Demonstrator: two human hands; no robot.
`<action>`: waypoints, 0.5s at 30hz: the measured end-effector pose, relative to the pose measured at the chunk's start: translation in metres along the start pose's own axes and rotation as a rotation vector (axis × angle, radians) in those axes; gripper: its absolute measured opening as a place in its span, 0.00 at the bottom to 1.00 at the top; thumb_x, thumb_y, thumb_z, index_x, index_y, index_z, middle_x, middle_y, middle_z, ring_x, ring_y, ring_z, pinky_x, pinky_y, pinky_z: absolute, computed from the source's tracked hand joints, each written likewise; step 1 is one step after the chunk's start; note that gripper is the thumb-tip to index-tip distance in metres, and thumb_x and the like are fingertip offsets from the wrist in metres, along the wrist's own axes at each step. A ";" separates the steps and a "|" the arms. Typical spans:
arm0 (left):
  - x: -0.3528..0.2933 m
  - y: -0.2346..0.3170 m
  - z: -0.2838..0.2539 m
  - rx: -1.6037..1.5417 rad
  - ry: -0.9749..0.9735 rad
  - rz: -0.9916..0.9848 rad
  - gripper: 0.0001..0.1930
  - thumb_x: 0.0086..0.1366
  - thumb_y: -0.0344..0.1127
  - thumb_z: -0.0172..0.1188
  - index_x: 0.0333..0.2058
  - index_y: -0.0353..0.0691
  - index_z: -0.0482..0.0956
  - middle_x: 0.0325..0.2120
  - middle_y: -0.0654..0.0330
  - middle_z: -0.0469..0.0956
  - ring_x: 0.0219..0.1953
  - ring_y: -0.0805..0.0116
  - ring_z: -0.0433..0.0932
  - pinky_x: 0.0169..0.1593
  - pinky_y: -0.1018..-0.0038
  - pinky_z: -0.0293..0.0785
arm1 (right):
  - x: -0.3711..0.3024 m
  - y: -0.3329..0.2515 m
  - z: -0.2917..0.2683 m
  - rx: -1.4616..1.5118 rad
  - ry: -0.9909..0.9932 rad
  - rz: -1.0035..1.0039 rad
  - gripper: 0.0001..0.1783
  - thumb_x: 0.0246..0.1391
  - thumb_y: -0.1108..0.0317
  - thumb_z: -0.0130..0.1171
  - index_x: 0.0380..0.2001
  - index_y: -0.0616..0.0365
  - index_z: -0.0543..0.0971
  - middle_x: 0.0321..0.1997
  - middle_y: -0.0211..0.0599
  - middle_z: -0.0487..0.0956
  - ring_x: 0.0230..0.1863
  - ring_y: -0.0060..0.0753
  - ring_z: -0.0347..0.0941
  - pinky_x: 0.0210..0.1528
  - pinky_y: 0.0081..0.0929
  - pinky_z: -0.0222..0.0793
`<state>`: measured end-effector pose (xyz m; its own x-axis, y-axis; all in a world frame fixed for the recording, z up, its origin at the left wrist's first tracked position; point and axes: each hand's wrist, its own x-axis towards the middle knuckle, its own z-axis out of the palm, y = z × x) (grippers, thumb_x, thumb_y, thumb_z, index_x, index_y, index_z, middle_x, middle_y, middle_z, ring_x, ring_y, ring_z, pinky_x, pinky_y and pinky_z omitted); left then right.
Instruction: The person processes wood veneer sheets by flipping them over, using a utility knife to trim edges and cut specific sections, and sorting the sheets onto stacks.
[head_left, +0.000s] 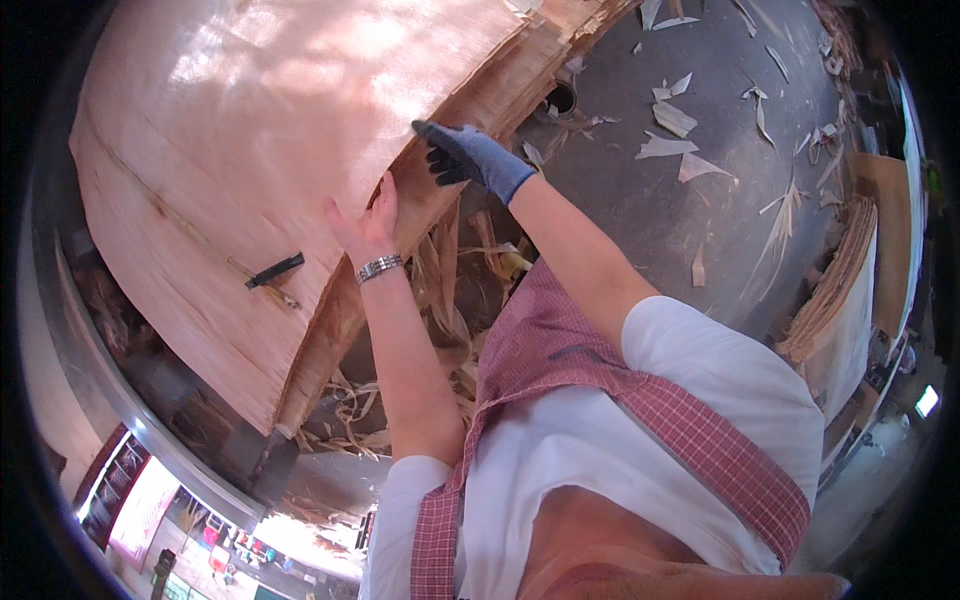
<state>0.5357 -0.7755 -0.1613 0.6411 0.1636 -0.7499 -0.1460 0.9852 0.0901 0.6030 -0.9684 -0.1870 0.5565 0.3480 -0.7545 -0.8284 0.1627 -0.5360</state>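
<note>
A broad, pale wood veneer sheet (230,150) lies on top of a thick stack of veneer (325,340) with ragged edges. My left hand (368,225), bare and with a metal watch at the wrist, is at the sheet's near edge. Its thumb stretches over the top face, apart from the fingers, which point up along the edge. Farther along the same edge, my right hand (465,158) wears a blue-grey glove with dark fingers. One gloved finger reaches onto the sheet, and the others curl at its edge. Left of my left hand, a black-handled tool (274,271) lies on the sheet.
Torn veneer scraps (672,120) litter the grey floor to the right. Long peeled strips (440,270) hang and pile between the stack and my apron. Another veneer stack (830,270) stands at the far right. A curved pale rail (190,460) runs along the lower left.
</note>
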 end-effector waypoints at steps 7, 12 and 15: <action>0.003 -0.011 0.001 0.023 0.177 0.116 0.34 0.61 0.60 0.56 0.49 0.32 0.68 0.44 0.48 0.71 0.45 0.51 0.71 0.49 0.56 0.74 | -0.006 0.001 0.032 -0.082 -0.076 -0.095 0.36 0.40 0.37 0.70 0.37 0.61 0.77 0.26 0.30 0.73 0.27 0.25 0.71 0.28 0.24 0.74; 0.002 -0.012 0.006 0.139 0.147 0.187 0.31 0.62 0.61 0.53 0.44 0.34 0.73 0.38 0.49 0.75 0.39 0.53 0.73 0.44 0.57 0.75 | -0.001 -0.008 0.027 -0.316 -0.020 -0.109 0.31 0.45 0.41 0.68 0.37 0.58 0.78 0.28 0.29 0.74 0.30 0.21 0.71 0.27 0.23 0.69; 0.017 0.000 -0.006 0.220 0.000 0.156 0.28 0.63 0.61 0.52 0.41 0.39 0.76 0.36 0.53 0.77 0.36 0.58 0.74 0.43 0.61 0.74 | 0.007 -0.007 0.041 0.063 0.060 -0.320 0.25 0.48 0.45 0.67 0.37 0.55 0.78 0.29 0.28 0.75 0.29 0.21 0.70 0.27 0.24 0.68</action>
<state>0.5414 -0.7727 -0.1780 0.6234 0.3143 -0.7159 -0.0757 0.9356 0.3448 0.6099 -0.9295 -0.1733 0.7901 0.2151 -0.5740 -0.6126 0.3120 -0.7262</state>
